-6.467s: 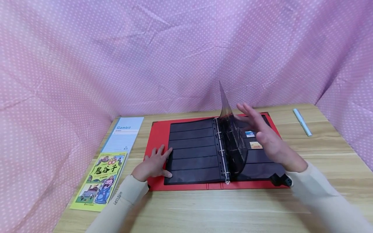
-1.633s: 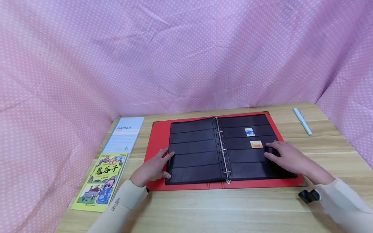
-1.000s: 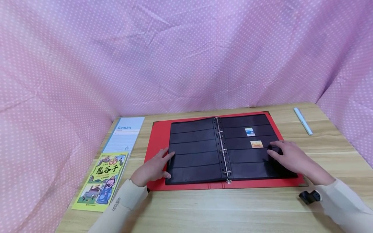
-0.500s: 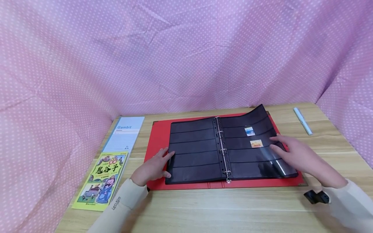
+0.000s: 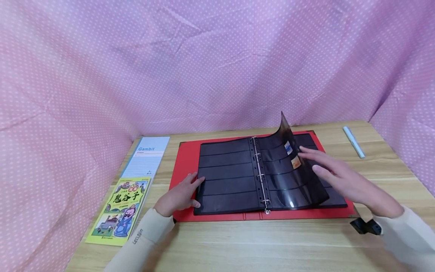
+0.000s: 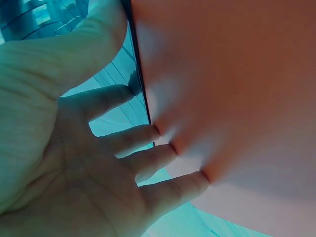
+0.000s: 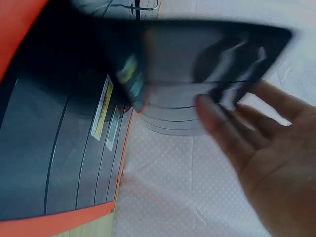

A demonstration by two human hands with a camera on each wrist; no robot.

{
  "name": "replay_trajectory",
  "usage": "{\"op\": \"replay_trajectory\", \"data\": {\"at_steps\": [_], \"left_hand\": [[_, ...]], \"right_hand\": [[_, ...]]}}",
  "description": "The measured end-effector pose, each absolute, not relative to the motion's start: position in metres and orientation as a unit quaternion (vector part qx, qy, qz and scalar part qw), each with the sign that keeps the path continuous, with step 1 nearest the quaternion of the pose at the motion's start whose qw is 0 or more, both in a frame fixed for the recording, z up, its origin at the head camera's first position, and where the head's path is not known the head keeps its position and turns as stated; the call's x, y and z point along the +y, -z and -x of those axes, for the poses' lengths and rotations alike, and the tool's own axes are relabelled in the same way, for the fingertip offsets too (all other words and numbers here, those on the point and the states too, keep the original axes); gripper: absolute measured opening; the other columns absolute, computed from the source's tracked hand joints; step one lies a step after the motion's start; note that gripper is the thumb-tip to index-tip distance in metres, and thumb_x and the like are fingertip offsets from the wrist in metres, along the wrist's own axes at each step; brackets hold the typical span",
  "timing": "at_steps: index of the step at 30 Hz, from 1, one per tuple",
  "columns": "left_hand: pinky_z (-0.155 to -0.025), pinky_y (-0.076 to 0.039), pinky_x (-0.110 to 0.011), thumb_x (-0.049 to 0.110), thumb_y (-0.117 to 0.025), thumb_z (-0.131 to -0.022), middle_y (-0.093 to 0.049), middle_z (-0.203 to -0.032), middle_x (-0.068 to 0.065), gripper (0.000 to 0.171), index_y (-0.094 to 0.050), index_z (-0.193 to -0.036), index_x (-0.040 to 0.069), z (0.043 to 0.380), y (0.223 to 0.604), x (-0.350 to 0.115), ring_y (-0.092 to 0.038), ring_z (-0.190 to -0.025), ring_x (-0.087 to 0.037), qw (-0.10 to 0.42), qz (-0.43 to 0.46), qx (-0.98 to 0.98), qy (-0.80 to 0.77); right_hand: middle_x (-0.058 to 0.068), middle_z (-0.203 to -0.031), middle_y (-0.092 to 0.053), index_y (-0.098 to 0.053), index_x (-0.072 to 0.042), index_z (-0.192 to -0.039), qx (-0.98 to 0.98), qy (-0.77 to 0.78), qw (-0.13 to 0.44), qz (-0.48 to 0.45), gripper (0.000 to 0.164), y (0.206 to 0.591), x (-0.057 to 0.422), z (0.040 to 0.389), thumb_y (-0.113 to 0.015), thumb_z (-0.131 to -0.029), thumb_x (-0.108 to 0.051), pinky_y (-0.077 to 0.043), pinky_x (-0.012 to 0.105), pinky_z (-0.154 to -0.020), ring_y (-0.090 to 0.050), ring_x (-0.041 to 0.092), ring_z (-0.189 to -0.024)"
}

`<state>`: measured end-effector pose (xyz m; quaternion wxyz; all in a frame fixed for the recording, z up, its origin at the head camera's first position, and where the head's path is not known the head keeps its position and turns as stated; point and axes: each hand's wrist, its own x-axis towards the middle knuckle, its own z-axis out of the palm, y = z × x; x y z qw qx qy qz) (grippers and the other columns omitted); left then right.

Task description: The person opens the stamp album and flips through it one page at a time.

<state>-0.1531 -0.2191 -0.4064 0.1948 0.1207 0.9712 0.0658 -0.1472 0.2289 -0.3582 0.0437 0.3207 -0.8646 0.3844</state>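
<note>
A red ring-binder stamp album [image 5: 185, 158] lies spread on the table, its black strip-pocket pages held by metal rings. My left hand [image 5: 180, 194] rests with spread fingers at the left page's outer edge; in the left wrist view its fingertips touch the cover [image 6: 232, 108]. On the right, one page [image 5: 280, 172] stands half raised and curls leftward, carrying a blue-and-white stamp [image 5: 288, 147] and an orange one [image 5: 296, 162]. My right hand [image 5: 343, 177] has its fairly straight fingers at that page's outer edge. Stamps [image 7: 102, 111] show on a page below in the right wrist view.
A yellow comic-style book [image 5: 119, 211] overlaps a white "Gambit" notebook [image 5: 147, 155] on the left. A pale blue pen [image 5: 354, 142] lies at the back right. Pink dotted cloth [image 5: 217, 68] hangs behind the table. A black wrist device [image 5: 366, 226] sits by the right cuff.
The stamped right page, flat one second ago, has risen and swung leftward with my right hand at its edge. The earlier page turn has ended. My left hand stays in place.
</note>
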Motion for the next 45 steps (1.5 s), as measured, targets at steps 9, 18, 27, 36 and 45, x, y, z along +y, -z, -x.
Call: {"op": "replay_trajectory", "data": {"at_steps": [9,18,27,36,45], "left_hand": [[-0.087,-0.050,-0.046,0.026,-0.086,-0.067,-0.022,-0.152,-0.013,0.094,-0.037,-0.147,0.020,0.153,0.407,-0.219,-0.021,-0.137,-0.035,0.193,-0.123,0.971,-0.065],[-0.086,-0.050,-0.046,0.025,-0.086,-0.067,-0.022,-0.152,-0.012,0.094,-0.037,-0.147,0.020,0.152,0.408,-0.220,-0.021,-0.137,-0.035,0.194,-0.116,0.972,-0.070],[-0.086,-0.050,-0.046,0.024,-0.087,-0.067,-0.023,-0.151,-0.013,0.094,-0.037,-0.147,0.020,0.152,0.408,-0.220,-0.022,-0.137,-0.035,0.189,-0.120,0.972,-0.072],[-0.085,-0.051,-0.045,0.024,-0.086,-0.067,-0.023,-0.151,-0.013,0.095,-0.036,-0.147,0.020,0.153,0.408,-0.219,-0.023,-0.136,-0.034,0.190,-0.118,0.972,-0.068],[-0.084,-0.052,-0.044,0.024,-0.087,-0.066,-0.024,-0.150,-0.013,0.095,-0.037,-0.147,0.019,0.152,0.407,-0.218,-0.025,-0.135,-0.034,0.189,-0.117,0.972,-0.070]], "right_hand": [[0.022,-0.150,-0.026,-0.039,0.007,-0.140,-0.761,-0.495,0.148,-0.393,0.048,0.353,0.220,0.158,-0.034,-0.104,-0.024,-0.016,0.026,-0.109,-0.016,0.033,-0.140],[0.026,-0.146,-0.031,-0.040,0.012,-0.136,-0.714,-0.523,0.203,-0.418,0.060,0.352,0.200,0.164,-0.032,-0.103,-0.037,-0.017,0.031,-0.110,-0.023,0.032,-0.138],[0.026,-0.146,-0.030,-0.038,0.011,-0.138,-0.718,-0.511,0.200,-0.429,0.063,0.351,0.184,0.166,-0.032,-0.103,-0.041,-0.017,0.032,-0.110,-0.023,0.033,-0.137],[0.023,-0.151,-0.021,-0.019,0.003,-0.148,-0.691,-0.558,0.131,-0.440,0.065,0.352,0.169,0.165,-0.036,-0.102,-0.039,-0.023,0.029,-0.109,-0.027,0.033,-0.135],[0.023,-0.150,-0.023,-0.014,0.003,-0.149,-0.695,-0.543,0.104,-0.460,0.066,0.357,0.156,0.164,-0.034,-0.102,-0.039,-0.041,0.030,-0.096,-0.030,0.034,-0.134]]}}
